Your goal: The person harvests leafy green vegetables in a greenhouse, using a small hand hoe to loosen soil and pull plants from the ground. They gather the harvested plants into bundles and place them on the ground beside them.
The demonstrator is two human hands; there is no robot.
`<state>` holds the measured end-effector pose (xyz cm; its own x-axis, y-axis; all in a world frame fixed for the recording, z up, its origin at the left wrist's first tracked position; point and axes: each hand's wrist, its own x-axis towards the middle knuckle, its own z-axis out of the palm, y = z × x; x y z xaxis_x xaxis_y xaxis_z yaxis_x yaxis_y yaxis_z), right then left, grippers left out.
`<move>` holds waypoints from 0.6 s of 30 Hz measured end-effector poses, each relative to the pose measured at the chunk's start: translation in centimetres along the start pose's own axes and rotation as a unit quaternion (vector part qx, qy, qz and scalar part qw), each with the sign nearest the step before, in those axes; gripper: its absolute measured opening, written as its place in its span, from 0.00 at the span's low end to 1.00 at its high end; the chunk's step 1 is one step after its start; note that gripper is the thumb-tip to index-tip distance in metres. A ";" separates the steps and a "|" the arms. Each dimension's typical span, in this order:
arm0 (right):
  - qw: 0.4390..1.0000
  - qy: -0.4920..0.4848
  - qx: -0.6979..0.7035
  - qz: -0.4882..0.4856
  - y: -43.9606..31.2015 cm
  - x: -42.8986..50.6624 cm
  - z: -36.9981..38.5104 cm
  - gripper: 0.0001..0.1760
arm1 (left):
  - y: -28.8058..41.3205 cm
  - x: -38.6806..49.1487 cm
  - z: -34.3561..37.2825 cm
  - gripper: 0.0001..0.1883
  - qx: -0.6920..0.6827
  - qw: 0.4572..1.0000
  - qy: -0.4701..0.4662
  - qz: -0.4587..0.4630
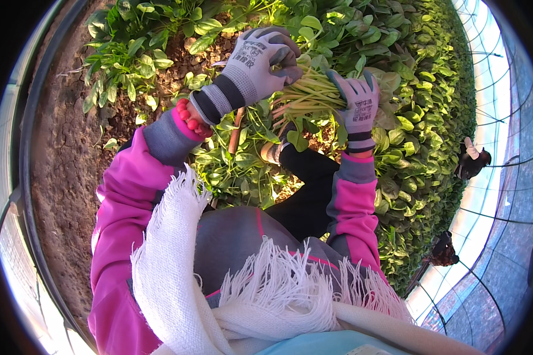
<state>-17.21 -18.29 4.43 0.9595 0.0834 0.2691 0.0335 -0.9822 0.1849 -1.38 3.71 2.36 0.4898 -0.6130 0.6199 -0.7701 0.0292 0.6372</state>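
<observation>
My right hand (pixel 359 100), in a grey and white work glove bearing writing, grips a bunch of leafy greens that look like spinach (pixel 315 91). The pale green stems point left, some with pinkish ends, and the leaves spread behind the hand to the right. My left hand (pixel 266 60), gloved likewise, is at the left end of the stems with its fingers curled. Whether it pinches a stem is hidden. A pale pointed thing (pixel 220 63) shows beside that glove; I cannot tell what it is. Below lies a brown rod-like handle (pixel 236 131) among loose greens (pixel 226 171).
Dense rows of greens (pixel 408 146) fill the right side. Bare soil (pixel 62 146) and a dark curved pipe (pixel 25 146) run along the left. My shoe (pixel 272 153) is among the plants. Two people (pixel 471 162) are far right, near the ribbed plastic greenhouse wall (pixel 497 213).
</observation>
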 end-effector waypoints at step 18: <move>0.994 0.075 0.078 -0.028 1.6 -0.5 0.6 0.42 | 0.3 0.5 -6.7 0.28 -0.185 0.979 -0.089 0.018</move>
<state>-17.47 -20.03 3.98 0.9030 0.1505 0.4025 0.1387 -0.9886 0.0583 1.39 8.74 5.94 0.3608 -0.7324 0.5774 -0.5693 0.3174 0.7584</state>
